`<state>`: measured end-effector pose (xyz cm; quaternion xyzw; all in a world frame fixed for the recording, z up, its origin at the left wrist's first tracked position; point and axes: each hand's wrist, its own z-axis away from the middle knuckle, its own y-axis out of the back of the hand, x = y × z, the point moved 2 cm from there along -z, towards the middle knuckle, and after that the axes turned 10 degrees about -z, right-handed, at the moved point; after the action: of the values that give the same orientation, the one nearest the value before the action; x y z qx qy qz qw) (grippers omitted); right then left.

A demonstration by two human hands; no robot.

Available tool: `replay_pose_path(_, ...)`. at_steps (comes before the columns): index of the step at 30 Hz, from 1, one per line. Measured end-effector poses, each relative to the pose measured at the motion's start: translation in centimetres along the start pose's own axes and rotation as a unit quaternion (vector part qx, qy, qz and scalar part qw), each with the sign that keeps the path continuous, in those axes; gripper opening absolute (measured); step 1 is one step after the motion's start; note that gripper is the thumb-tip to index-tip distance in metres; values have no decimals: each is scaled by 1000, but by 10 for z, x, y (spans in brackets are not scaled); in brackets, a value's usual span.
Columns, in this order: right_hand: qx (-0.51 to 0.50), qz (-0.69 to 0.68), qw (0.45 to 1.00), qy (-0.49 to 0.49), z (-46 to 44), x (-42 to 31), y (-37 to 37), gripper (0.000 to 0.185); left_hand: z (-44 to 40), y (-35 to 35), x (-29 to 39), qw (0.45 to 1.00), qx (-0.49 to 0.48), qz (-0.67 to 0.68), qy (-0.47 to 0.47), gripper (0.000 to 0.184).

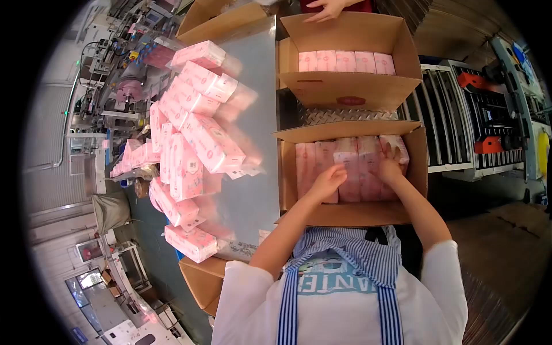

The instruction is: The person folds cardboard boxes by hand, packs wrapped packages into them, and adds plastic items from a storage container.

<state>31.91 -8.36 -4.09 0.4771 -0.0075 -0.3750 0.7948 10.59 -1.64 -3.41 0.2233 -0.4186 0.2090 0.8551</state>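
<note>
the left hand [329,183] touches a pink pack [352,179] inside the near carton [356,216], its grip unclear; the right hand [391,168] spreads its fingers wide over neighbouring packs [369,150], where uneven pressure in so snug a fit could crumple one.

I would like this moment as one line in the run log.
left hand: at packs; right hand: on packs; near box: packs inside; far box: packs inside; table: packs piled

Head view, forward and down, seemingly near
</note>
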Motion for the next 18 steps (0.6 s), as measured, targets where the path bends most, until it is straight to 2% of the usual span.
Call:
replay_pose_path(1,-3,-1,1000,4,-19,6,-7,89,5,3,1,999,-13,-36,-37,46)
replay_pose_path(2,8,16,1000,-2,-41,15,-16,78,17,8,7,999,-7,-35,-32,46)
replay_pose_path(3,19,33,999,-8,-62,23,-23,67,35,17,18,998,26,-25,-45,40)
replay_pose_path(4,14,33,999,-2,-82,27,-25,67,52,27,22,997,59,-16,-57,36)
replay_pose_path(6,42,-24,999,0,-111,35,-38,40,81,47,7,979,190,-3,-75,33)
replay_pose_path(7,35,-25,999,4,-116,43,-52,40,101,55,0,960,274,33,-47,33)
replay_pose_path(8,72,-41,994,71,-122,49,-67,33,122,64,-6,932,355,68,-21,33)
replay_pose_path(9,108,-56,983,138,-120,50,-76,27,146,73,-18,895,440,50,56,33)
replay_pose_path(10,46,-155,984,76,-103,37,-77,25,173,83,-36,844,519,33,132,33)
replay_pose_path(12,48,-81,959,267,-55,14,-92,30,228,101,-105,735,669,-37,99,35)
replay_pose_path(13,39,-72,958,275,-54,11,-93,30,254,102,-116,663,733,-65,140,36)
replay_pose_path(14,31,9,947,319,-50,8,-98,33,282,99,-125,584,786,-95,181,37)
replay_pose_path(15,27,88,928,361,-50,3,-102,37,312,97,-129,578,786,-85,202,34)
replay_pose_path(16,26,94,925,368,-61,0,-110,37,345,94,-175,492,834,-141,207,27)
replay_pose_path(18,30,10,981,191,-92,7,-135,41,374,84,-181,423,789,-187,403,27)
